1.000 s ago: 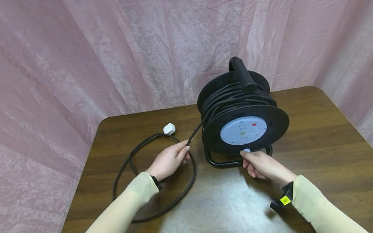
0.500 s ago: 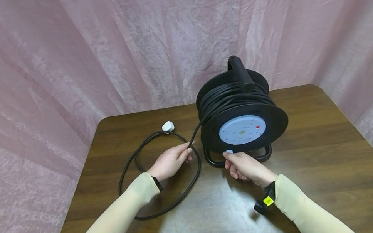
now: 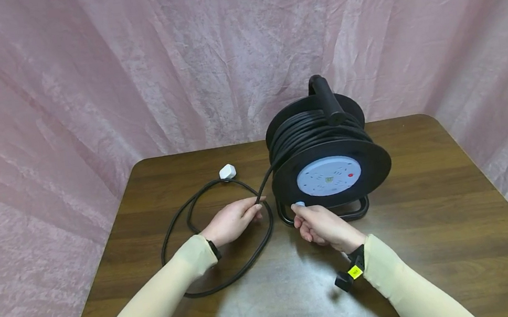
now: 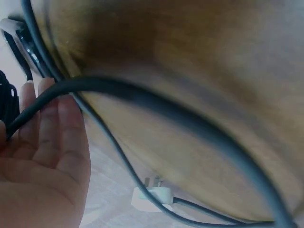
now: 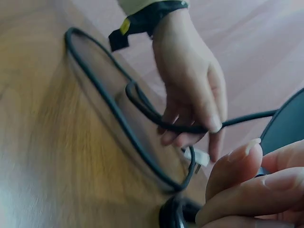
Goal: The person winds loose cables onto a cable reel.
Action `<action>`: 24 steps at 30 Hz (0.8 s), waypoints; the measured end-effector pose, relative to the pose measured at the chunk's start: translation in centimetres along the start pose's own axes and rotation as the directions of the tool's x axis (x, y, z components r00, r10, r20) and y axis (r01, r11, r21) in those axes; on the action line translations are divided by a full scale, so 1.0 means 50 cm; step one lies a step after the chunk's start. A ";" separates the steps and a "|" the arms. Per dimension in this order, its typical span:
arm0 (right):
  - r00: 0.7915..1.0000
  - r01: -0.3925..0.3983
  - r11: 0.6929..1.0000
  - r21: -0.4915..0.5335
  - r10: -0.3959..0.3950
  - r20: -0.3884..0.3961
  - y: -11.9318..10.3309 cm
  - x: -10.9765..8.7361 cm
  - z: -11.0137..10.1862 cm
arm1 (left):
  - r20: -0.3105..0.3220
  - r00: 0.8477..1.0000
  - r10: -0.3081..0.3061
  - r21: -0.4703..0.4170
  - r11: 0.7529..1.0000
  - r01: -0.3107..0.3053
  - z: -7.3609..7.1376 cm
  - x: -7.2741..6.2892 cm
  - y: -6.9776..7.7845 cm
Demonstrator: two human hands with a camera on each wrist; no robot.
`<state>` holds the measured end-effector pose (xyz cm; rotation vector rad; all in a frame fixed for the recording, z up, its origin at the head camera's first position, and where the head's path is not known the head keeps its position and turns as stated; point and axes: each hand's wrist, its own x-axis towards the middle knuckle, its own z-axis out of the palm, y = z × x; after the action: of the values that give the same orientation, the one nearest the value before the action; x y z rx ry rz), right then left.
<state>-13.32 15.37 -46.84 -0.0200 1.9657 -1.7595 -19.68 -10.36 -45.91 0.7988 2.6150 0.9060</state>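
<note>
A black cable reel point(image 3: 284, 186) stands at the table's back right, its drum wound with black cable and its front disc point(image 3: 321, 184) pale blue with sockets and a red spot. My right hand point(image 3: 326, 227) pinches the small pale blue knob point(image 3: 300, 204) at the lower left of the front flange. Left of the reel, my left hand point(image 3: 229, 223) holds the cable point(image 3: 264, 182) between thumb and fingers where it runs up to the drum. In the left wrist view the cable point(image 4: 190, 121) arches away from the palm. Its white plug point(image 3: 227, 172) lies behind that hand.
A loose loop of cable point(image 3: 248, 267) curves around the left hand over the wooden table point(image 3: 430, 200). The reel has a black carrying handle point(image 3: 329, 99) on top and a tubular foot frame point(image 3: 358, 213) below. A pink curtain point(image 3: 224, 67) hangs behind the table.
My right hand has moved left with the knob along the reel's lower edge, and the disc has turned clockwise. The cable loop has shifted slightly right; my left hand has barely moved.
</note>
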 end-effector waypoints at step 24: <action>0.981 0.185 0.978 0.098 -0.190 0.043 -0.167 -0.030 0.023 | -0.021 1.000 0.020 -0.007 1.000 -0.021 -0.005 0.002 0.007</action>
<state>-14.19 13.43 -38.57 -0.2244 1.8945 -1.9486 -19.71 -10.21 -45.53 0.8200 2.6245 0.9336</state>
